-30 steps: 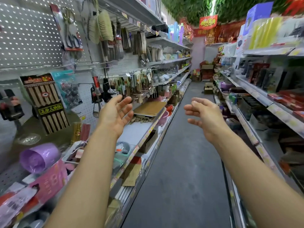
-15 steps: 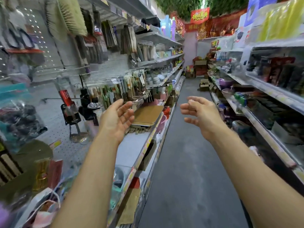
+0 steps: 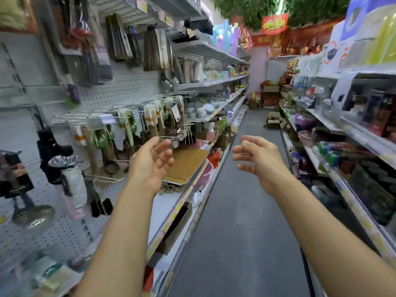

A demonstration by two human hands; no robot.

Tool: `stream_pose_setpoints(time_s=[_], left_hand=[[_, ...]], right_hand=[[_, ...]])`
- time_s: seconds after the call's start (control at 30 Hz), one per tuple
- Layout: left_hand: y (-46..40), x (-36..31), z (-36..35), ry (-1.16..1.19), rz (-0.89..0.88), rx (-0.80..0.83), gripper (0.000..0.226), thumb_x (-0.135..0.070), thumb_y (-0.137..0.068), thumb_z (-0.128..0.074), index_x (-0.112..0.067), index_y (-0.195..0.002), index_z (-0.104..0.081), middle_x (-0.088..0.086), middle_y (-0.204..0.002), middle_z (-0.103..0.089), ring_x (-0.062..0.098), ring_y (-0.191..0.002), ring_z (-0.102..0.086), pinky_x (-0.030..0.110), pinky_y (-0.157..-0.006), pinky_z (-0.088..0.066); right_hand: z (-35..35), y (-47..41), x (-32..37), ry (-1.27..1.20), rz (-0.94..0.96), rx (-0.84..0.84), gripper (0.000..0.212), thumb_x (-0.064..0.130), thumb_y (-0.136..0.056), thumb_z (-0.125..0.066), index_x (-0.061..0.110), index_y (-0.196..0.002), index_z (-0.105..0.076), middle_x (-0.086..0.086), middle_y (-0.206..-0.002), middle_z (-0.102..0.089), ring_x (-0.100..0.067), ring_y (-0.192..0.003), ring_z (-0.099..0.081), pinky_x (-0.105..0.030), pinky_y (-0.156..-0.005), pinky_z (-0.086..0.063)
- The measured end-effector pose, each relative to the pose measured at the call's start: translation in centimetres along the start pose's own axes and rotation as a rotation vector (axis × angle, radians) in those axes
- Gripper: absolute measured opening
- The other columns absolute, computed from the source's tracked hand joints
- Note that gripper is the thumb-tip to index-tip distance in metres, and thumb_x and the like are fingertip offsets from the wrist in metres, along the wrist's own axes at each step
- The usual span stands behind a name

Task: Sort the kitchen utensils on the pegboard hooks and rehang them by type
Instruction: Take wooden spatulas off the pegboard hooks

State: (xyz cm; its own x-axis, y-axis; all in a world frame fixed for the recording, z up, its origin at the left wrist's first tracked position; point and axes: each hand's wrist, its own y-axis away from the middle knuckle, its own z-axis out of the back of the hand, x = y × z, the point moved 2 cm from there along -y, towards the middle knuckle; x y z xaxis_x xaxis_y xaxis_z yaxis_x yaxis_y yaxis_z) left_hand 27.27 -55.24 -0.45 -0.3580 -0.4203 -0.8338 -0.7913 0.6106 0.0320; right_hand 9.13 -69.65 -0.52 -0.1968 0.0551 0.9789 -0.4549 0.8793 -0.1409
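Hands: left hand (image 3: 151,166) empty | right hand (image 3: 258,159) empty | pegboard (image 3: 132,82) utensils hanging

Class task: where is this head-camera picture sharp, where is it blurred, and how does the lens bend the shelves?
Head view: left hand and right hand are fairly sharp; the pegboard goods near the left edge smear with motion blur; the wide lens bows the shelves outward toward the corners.
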Motion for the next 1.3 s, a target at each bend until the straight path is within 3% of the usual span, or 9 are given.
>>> stream_pose_setpoints(time_s=[0.2, 0.33, 0.57, 0.73, 1.07, 1.17, 1.3], left_hand=[[-7.9, 4.7, -7.3, -0.001, -0.017, -0.005, 0.007, -0.021, -0.095, -0.057, -0.017, -0.098, -0.061, -0.002, -0.077, -0.072, 0.009, -0.058, -0.06, 0.023, -0.053, -0.053], [-13.5, 7.5, -10.7, -0.007, -0.018, -0.041, 0.015, -0.021, -0.095, -0.057, -0.015, -0.109, -0.06, -0.003, -0.075, -0.072, 0.008, -0.054, -0.061, 0.021, -0.051, -0.053], [-26.0, 12.2, -16.9, -0.012, -0.018, -0.028, 0.015, -0.021, -0.094, -0.059, -0.014, -0.106, -0.061, -0.001, -0.075, -0.073, 0.008, -0.053, -0.061, 0.022, -0.051, -0.053], [-37.4, 14.7, -21.6, -0.003, -0.024, -0.02, 0.008, -0.021, -0.095, -0.057, -0.016, -0.094, -0.062, -0.003, -0.074, -0.072, 0.008, -0.057, -0.06, 0.022, -0.052, -0.053], [-57.2, 19.6, -29.6, -0.024, 0.001, -0.01, 0.037, -0.024, -0.094, -0.059, -0.011, -0.129, -0.057, -0.003, -0.082, -0.072, 0.006, -0.054, -0.063, 0.021, -0.053, -0.054], [-62.0, 21.3, -30.5, -0.041, -0.013, -0.059, 0.028, -0.024, -0.095, -0.058, -0.013, -0.121, -0.061, -0.003, -0.083, -0.072, 0.006, -0.056, -0.062, 0.022, -0.053, -0.054], [-66.3, 23.2, -31.3, -0.055, -0.043, -0.148, 0.01, -0.023, -0.096, -0.056, -0.017, -0.095, -0.064, -0.002, -0.081, -0.071, 0.007, -0.055, -0.06, 0.022, -0.053, -0.052]], right_hand=[[3.9, -11.3, -0.8, -0.01, -0.021, 0.064, 0.021, 0.006, -0.096, -0.048, 0.012, -0.113, -0.058, -0.009, -0.085, -0.067, -0.021, -0.073, -0.057, -0.026, -0.055, -0.048], [5.8, -18.9, -2.2, 0.006, -0.028, 0.089, 0.023, 0.009, -0.097, -0.048, 0.011, -0.117, -0.059, -0.01, -0.09, -0.07, -0.019, -0.072, -0.062, -0.027, -0.058, -0.053], [7.7, -32.4, -5.5, -0.005, -0.024, 0.101, 0.022, 0.009, -0.097, -0.049, 0.013, -0.115, -0.06, -0.009, -0.088, -0.07, -0.016, -0.068, -0.064, -0.027, -0.058, -0.052], [7.0, -44.3, -7.2, 0.015, -0.033, 0.153, 0.022, 0.01, -0.097, -0.049, 0.012, -0.117, -0.059, -0.011, -0.09, -0.069, -0.016, -0.066, -0.063, -0.025, -0.054, -0.051], [7.6, -66.0, -10.7, 0.018, -0.054, 0.17, 0.022, 0.011, -0.098, -0.049, 0.011, -0.117, -0.06, -0.007, -0.084, -0.071, -0.015, -0.065, -0.064, -0.027, -0.058, -0.052], [6.6, -72.0, -12.7, -0.003, -0.084, 0.213, 0.022, 0.011, -0.099, -0.048, 0.01, -0.118, -0.059, -0.008, -0.084, -0.07, -0.015, -0.064, -0.063, -0.028, -0.058, -0.051], [5.0, -78.6, -14.6, -0.016, -0.11, 0.308, 0.023, 0.011, -0.099, -0.049, 0.008, -0.12, -0.058, -0.012, -0.087, -0.068, -0.017, -0.065, -0.062, -0.029, -0.059, -0.052]])
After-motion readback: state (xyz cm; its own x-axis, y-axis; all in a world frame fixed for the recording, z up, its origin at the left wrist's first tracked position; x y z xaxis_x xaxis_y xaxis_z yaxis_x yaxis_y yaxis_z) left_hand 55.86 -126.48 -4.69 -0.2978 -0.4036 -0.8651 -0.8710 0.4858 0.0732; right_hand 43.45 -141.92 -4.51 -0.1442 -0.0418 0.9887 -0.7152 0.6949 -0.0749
